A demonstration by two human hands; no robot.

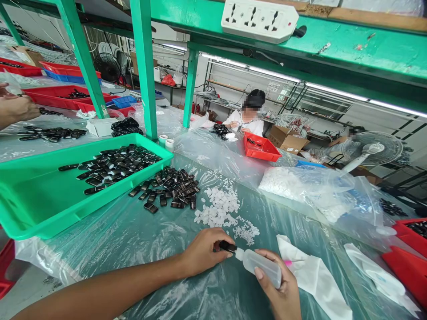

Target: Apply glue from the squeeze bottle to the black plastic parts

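Between the thumb and fingers of my left hand (205, 251) is a small black plastic part (227, 247). My right hand (278, 282) grips a translucent squeeze bottle (262, 265), tilted so its nozzle (239, 253) meets or nearly meets the black part; I cannot tell if they touch. Just beyond my hands lie loose white plastic pieces (218, 205), with a heap of smaller white bits (246, 232) nearer. A pile of black parts (171, 189) sits to their left. Right of the bottle, a white cloth (313, 271) lies on the plastic-covered table.
A green tray (43, 222) holding more black parts stands at left. Green posts (144, 66) rise behind it, under a shelf with a power strip (258, 20). Bagged white pieces (300, 189) lie right. A co-worker (248, 115) sits opposite by a red tray (262, 149); another person's hand (16, 109) shows at left.
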